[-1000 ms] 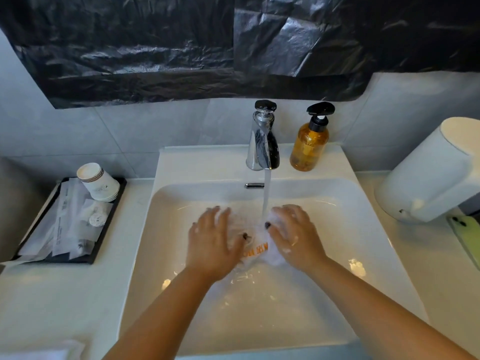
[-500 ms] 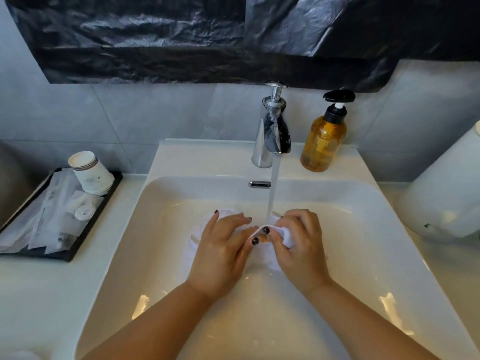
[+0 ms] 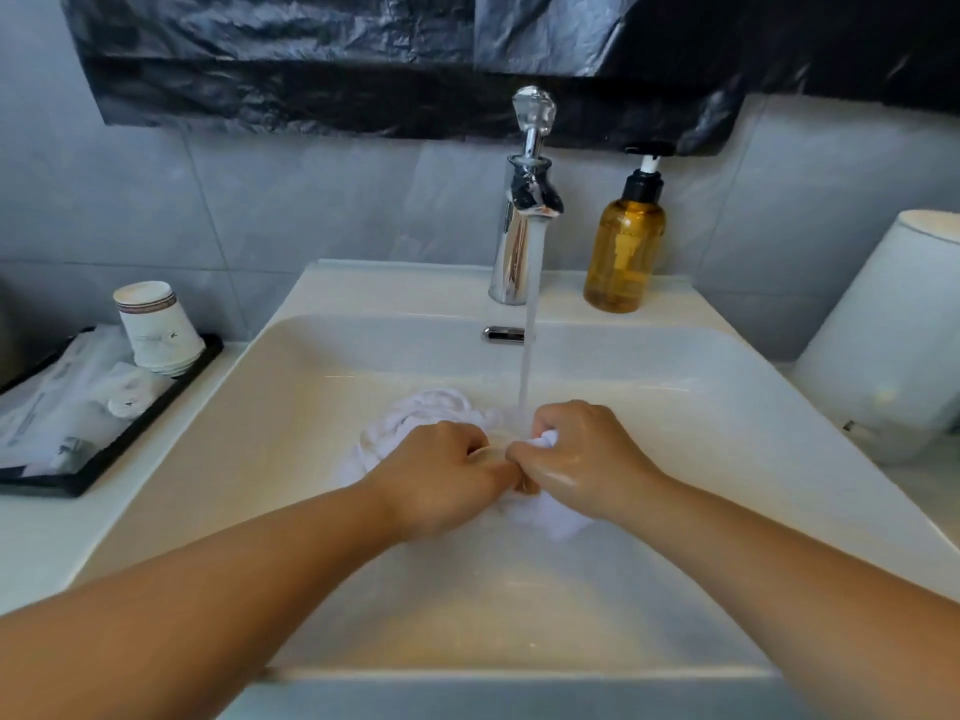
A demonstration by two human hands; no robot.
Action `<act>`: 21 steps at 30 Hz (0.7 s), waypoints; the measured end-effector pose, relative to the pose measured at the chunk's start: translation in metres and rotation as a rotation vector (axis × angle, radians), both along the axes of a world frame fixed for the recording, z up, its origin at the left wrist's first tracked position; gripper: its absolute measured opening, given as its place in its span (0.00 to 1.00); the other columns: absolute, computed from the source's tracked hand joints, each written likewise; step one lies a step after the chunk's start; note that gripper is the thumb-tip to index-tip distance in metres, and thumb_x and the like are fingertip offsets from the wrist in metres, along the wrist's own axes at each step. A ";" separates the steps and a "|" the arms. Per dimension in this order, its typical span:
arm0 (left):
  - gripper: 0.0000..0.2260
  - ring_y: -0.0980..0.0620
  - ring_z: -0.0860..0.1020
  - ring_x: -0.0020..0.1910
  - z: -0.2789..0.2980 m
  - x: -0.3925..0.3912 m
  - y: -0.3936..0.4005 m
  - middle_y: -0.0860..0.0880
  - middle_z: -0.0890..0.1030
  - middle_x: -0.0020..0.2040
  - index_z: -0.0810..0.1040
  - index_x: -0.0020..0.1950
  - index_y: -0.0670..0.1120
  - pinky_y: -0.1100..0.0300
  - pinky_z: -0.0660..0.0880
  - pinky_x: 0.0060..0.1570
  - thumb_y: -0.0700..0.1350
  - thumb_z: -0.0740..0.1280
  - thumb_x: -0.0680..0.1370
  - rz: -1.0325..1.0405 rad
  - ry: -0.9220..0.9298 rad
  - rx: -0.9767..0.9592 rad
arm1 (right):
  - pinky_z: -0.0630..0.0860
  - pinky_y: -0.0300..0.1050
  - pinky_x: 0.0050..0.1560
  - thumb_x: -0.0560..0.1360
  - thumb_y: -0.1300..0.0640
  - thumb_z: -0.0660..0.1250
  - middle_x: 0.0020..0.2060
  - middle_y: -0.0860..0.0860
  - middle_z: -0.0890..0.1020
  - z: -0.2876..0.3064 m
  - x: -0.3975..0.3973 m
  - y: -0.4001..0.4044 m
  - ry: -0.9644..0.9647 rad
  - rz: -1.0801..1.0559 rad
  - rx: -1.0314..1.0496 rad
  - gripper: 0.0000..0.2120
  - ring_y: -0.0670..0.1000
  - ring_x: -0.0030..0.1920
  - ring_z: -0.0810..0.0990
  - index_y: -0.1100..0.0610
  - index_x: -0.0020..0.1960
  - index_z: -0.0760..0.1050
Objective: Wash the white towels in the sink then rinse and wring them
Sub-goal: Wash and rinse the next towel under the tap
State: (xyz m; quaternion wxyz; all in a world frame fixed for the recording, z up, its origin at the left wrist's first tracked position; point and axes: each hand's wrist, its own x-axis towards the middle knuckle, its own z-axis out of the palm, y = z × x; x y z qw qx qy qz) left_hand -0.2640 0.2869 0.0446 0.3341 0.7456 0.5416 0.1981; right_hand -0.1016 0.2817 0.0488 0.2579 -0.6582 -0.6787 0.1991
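Nearest: left hand (image 3: 441,472) and right hand (image 3: 582,459), knuckles touching, both clenched on one white towel (image 3: 415,413) bunched at the bottom of the sink (image 3: 727,407), beneath the water stream (image 3: 527,366). Risk, as judged: water striking the fists may splash over the rim, and the wet cloth may slip from the grip. Beyond: faucet (image 3: 524,210), amber soap bottle (image 3: 626,252) just beside it; paper cups (image 3: 156,327) on a black tray (image 3: 104,459), left table; nothing obstructs.

Softly, evenly lit; faint glare on the chrome tap (image 3: 522,236); slightly soft focus throughout; wide-angle bending at the edges.
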 end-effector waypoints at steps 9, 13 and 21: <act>0.03 0.42 0.77 0.48 0.027 -0.004 -0.021 0.43 0.79 0.54 0.67 0.50 0.47 0.54 0.67 0.42 0.45 0.60 0.81 -0.015 0.409 0.504 | 0.69 0.50 0.54 0.79 0.48 0.62 0.48 0.52 0.75 0.031 0.002 -0.025 -0.425 -0.016 0.343 0.12 0.54 0.54 0.73 0.56 0.47 0.78; 0.09 0.39 0.76 0.47 0.039 -0.003 -0.028 0.42 0.80 0.53 0.66 0.55 0.45 0.53 0.67 0.40 0.50 0.56 0.84 0.163 0.303 0.604 | 0.68 0.47 0.41 0.82 0.48 0.58 0.44 0.52 0.75 0.040 -0.003 -0.036 -0.220 -0.078 0.470 0.12 0.56 0.45 0.74 0.57 0.48 0.71; 0.25 0.41 0.77 0.56 0.040 0.001 0.026 0.44 0.79 0.57 0.74 0.57 0.45 0.54 0.70 0.47 0.65 0.55 0.80 0.320 0.274 0.393 | 0.67 0.42 0.34 0.76 0.36 0.60 0.40 0.52 0.77 0.049 0.000 0.013 -0.154 -0.317 0.244 0.22 0.57 0.44 0.78 0.53 0.37 0.71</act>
